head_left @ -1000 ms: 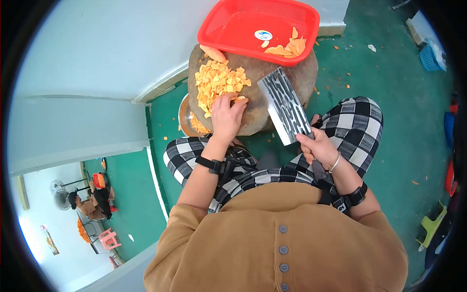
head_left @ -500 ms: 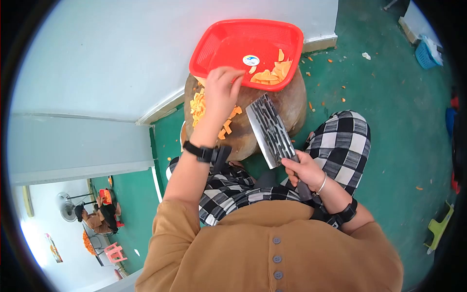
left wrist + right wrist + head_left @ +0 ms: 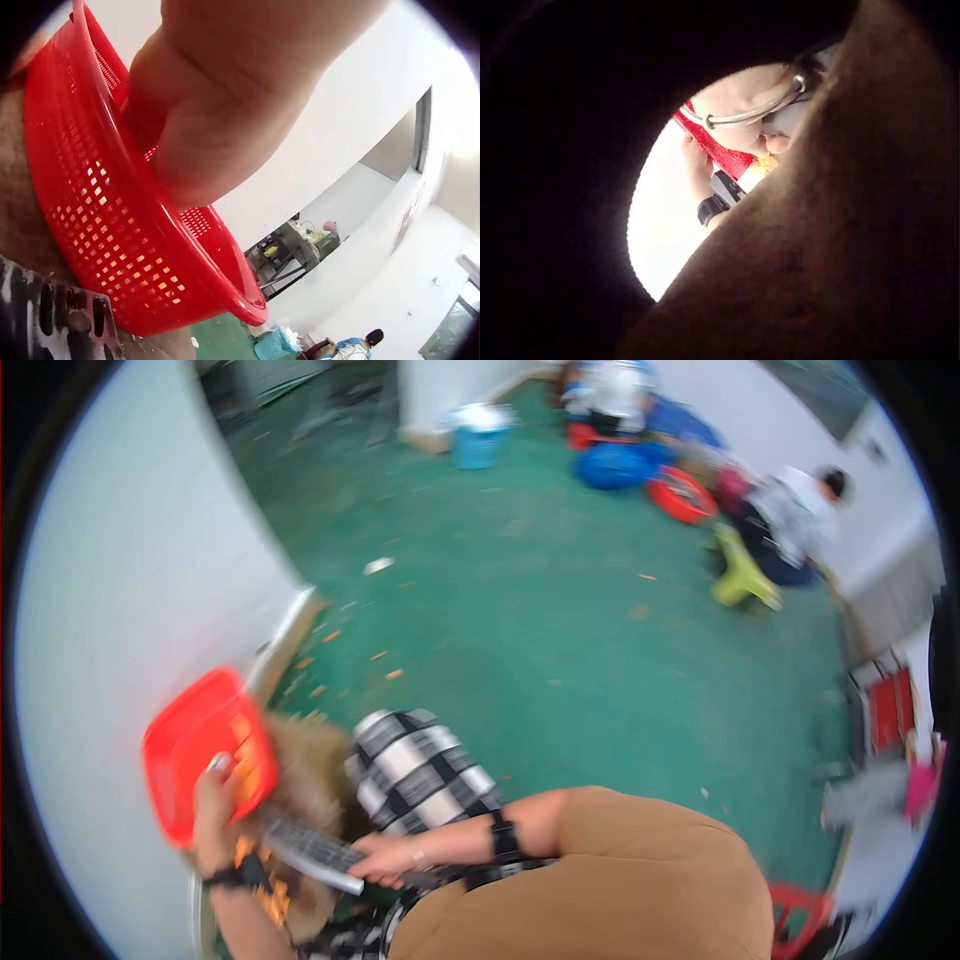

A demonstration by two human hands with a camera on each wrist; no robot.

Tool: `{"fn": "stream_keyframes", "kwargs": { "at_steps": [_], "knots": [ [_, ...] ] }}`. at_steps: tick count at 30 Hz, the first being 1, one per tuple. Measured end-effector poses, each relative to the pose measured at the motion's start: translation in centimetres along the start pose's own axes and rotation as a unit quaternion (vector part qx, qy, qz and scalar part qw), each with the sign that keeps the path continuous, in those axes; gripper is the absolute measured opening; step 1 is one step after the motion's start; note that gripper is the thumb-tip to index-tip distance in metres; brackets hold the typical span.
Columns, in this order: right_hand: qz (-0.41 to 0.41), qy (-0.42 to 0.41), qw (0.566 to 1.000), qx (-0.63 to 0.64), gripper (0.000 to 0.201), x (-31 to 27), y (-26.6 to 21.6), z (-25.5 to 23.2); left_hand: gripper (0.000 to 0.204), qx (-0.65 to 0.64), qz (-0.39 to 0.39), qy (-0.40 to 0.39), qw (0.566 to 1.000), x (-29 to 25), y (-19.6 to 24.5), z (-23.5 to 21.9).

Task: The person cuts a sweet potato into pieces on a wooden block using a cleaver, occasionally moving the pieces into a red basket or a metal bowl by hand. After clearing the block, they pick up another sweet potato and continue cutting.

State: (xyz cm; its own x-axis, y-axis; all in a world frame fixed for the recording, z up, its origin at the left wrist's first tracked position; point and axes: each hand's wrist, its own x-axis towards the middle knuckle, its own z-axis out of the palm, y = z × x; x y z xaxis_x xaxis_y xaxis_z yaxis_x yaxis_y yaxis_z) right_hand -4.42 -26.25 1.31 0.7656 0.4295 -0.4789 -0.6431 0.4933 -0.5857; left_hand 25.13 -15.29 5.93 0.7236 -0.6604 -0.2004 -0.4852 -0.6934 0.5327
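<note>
My left hand (image 3: 213, 800) reaches over the near rim of a red plastic basket (image 3: 180, 735); in the left wrist view its fingers are hidden inside the basket. I cannot tell whether they hold anything. Orange slices (image 3: 245, 750) lie in the basket beside that hand. My right hand (image 3: 385, 858) grips a cleaver (image 3: 310, 850) by its handle, the broad blade pointing left over the round chopping block (image 3: 310, 775). Cut orange pieces (image 3: 270, 900) lie on the block below the left wrist. Most of the right wrist view is dark.
A white wall (image 3: 100, 610) stands close on the left, behind the basket. Orange scraps (image 3: 395, 674) are scattered on the green floor (image 3: 560, 700). Farther off are a blue bin (image 3: 478, 445), a red basin (image 3: 682, 495), a yellow-green stool (image 3: 742, 570) and a seated person (image 3: 795, 520).
The left hand has left the cut pieces and gone up to the basket. The head view has swung to the right, shifting the block and basket to the lower left. The right hand still holds the cleaver.
</note>
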Motion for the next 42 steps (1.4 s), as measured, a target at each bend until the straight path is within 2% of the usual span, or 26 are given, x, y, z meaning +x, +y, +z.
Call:
{"fn": "stream_keyframes", "kwargs": {
  "at_steps": [1,2,4,5,6,8,9,10,11,12,13,15,17,19,22,27,29,33,35,38,42],
  "knots": [
    [-0.01,0.035,0.999,-0.015,0.023,0.8,0.4,0.0,0.022,0.062,0.035,-0.008,0.997,1.2,-2.9,-0.2],
    [-0.026,0.037,0.999,-0.02,0.023,1.6,0.5,0.0,0.023,0.013,0.031,0.038,0.999,0.1,-0.7,-1.4],
    [-0.04,0.042,0.998,-0.006,0.022,1.6,1.0,0.0,0.025,0.008,0.107,0.214,0.971,-0.9,-2.9,-1.4],
    [-0.041,0.051,0.998,-0.011,0.022,1.6,0.8,0.1,0.026,-0.026,0.12,0.248,0.961,-2.1,-3.4,-1.7],
    [-0.041,0.057,0.997,-0.018,0.022,1.5,0.7,0.0,0.028,-0.06,0.129,0.284,0.948,-3.6,-3.4,-1.7],
    [-0.04,0.074,0.996,-0.018,0.022,1.7,0.8,-0.1,0.027,-0.181,0.078,0.354,0.914,-7.8,-1.7,0.0],
    [-0.036,0.079,0.996,-0.022,0.022,1.9,0.7,-0.1,0.044,0.055,0.069,0.317,0.944,-11.6,0.9,0.0],
    [-0.039,0.084,0.996,-0.019,0.022,1.9,0.7,0.0,0.063,0.291,0.056,0.263,0.918,-15.3,3.3,-0.3],
    [-0.036,0.092,0.995,-0.018,0.022,2.0,0.7,0.1,0.044,0.145,0.062,0.287,0.945,-16.6,4.0,1.3],
    [-0.031,0.102,0.994,-0.02,0.022,2.0,0.8,-0.1,0.028,-0.007,0.063,0.303,0.951,-17.4,4.7,3.3],
    [-0.033,0.102,0.994,-0.025,0.023,2.2,1.0,-0.3,0.028,-0.013,0.065,0.299,0.952,-18.8,5.5,4.4],
    [-0.02,0.102,0.994,-0.036,0.025,2.2,0.9,-0.5,0.028,-0.108,0.005,0.272,0.956,-20.8,7.2,6.4],
    [-0.001,0.112,0.992,-0.055,0.026,1.2,0.5,0.0,0.028,-0.151,0.018,0.272,0.95,-21.1,3.7,9.4],
    [0.01,0.132,0.99,-0.056,0.022,0.3,-0.1,0.6,0.03,-0.216,0.04,0.275,0.936,-21.6,2.9,9.7],
    [0.013,0.136,0.988,-0.074,0.022,1.1,0.2,0.3,0.032,-0.161,0.008,0.27,0.949,-21.9,3.2,9.3],
    [0.005,0.146,0.987,-0.062,0.022,0.7,0.5,0.1,0.032,-0.193,0.066,0.25,0.947,-21.9,3.6,10.0],
    [0.006,0.145,0.987,-0.066,0.024,0.5,0.4,0.1,0.031,-0.132,0.082,0.278,0.948,-22.0,4.2,9.7],
    [0.007,0.144,0.988,-0.054,0.023,0.2,0.4,0.1,0.031,-0.14,0.09,0.274,0.947,-22.1,4.6,9.5],
    [0.012,0.133,0.989,-0.056,0.026,0.3,0.4,0.1,0.032,-0.187,0.062,0.264,0.944,-22.2,4.8,9.4],
    [0.015,0.135,0.989,-0.052,0.025,0.1,0.2,0.3,0.032,-0.194,0.059,0.27,0.941,-22.2,4.6,9.5],
    [0.007,0.138,0.989,-0.044,0.022,0.5,0.5,-0.1,0.032,-0.218,0.074,0.28,0.932,-22.1,4.5,9.7]
  ]
}}
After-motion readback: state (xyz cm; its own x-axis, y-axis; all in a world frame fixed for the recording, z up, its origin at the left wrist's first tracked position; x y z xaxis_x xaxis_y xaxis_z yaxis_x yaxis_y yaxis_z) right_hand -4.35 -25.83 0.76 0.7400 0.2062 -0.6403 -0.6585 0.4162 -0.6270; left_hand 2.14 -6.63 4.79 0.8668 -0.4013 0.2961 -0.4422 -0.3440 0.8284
